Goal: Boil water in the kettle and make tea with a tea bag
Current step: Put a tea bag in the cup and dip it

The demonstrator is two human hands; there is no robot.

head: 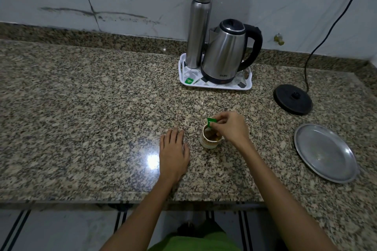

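Observation:
A small patterned cup of brownish liquid stands on the granite counter near the front. My right hand hovers over the cup and pinches the green tea bag tag just above its rim; the bag itself is down in the liquid. Flat on the counter to the left of the cup lies my left hand, fingers straight, holding nothing. At the back, the steel kettle with a black handle sits on a white tray, lid closed.
A tall steel bottle and a spare green tea bag share the tray. The black kettle base with its cord sits to the right, and a steel plate lies at the front right. The counter edge runs along the bottom.

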